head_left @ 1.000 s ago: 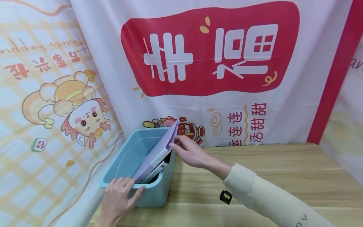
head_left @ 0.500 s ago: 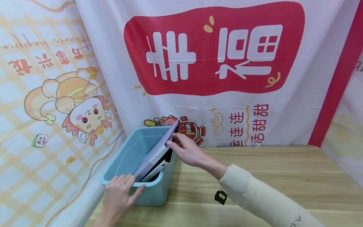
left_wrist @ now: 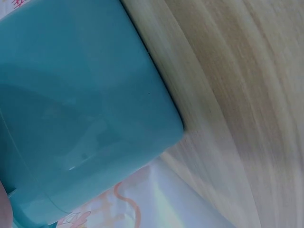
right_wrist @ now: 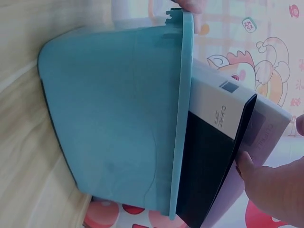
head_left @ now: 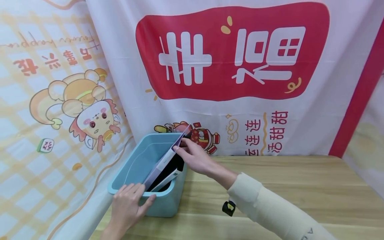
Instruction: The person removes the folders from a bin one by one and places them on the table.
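A blue plastic bin (head_left: pixel 163 208) stands on the table, with two file folders leaning out of its right side. My left hand (head_left: pixel 127 206) grips the bin's near rim, fingers over the edge and thumb outside. The upper edge of a purple file folder (head_left: pixel 160 165) is pinched by my right hand (head_left: pixel 196 158). Beside it leans a black file folder (right_wrist: pixel 209 161) with a white label end, apart from the purple one at the top. In the right wrist view, one fingertip lies between the two folders. Their lower ends are hidden inside the bin.
The wooden table (head_left: pixel 270 186) extends to the right of the bin. A printed white cloth (head_left: pixel 120 66) hangs behind, and a checked cartoon cloth (head_left: pixel 18 133) hangs close along the bin's left side. A small black object (head_left: pixel 229 208) shows by the right sleeve.
The purple folder has tipped away from the black one, and the gap between them has widened. My right hand has shifted slightly left with it. The left hand keeps its grip on the rim.
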Demonstrator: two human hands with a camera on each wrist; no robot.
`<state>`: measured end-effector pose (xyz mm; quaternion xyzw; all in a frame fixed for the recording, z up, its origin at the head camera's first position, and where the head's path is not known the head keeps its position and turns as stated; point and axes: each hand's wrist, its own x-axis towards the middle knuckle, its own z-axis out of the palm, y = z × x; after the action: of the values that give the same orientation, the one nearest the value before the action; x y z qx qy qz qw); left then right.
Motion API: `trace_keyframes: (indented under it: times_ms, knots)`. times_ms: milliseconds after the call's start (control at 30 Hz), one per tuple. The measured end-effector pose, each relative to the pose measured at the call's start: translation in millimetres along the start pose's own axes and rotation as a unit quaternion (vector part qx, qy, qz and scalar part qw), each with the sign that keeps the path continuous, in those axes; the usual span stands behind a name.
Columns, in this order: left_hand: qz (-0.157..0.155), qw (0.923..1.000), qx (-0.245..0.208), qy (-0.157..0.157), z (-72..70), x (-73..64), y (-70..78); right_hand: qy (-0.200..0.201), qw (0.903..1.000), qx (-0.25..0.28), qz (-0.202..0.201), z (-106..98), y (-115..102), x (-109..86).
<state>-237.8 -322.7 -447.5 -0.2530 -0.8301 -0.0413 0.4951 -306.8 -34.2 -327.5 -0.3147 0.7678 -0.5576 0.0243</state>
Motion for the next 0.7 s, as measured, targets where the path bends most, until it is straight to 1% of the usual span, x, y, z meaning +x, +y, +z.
trace_keyframes:
  times_ms: [167, 267, 500, 700]
  knots:
    - [0.005, 1.0, 0.005, 0.004, 0.7, 1.2, 0.4, -0.016, 0.9986, 0.048, 0.018, 6.1, -3.5, 4.0]
    - [0.006, 0.9999, 0.01, 0.003, -0.2, 1.5, 0.9, -0.017, 0.9977, 0.06, 0.027, 9.7, -6.0, 5.9]
    - [0.009, 0.9999, 0.012, 0.006, -0.7, 2.2, 1.4, -0.005, 0.9978, 0.053, 0.039, 16.1, -12.0, 8.1]
    - [0.013, 0.9998, 0.011, 0.013, 0.6, 2.8, 3.0, 0.007, 0.9979, 0.02, 0.061, 17.9, -14.7, 8.4]
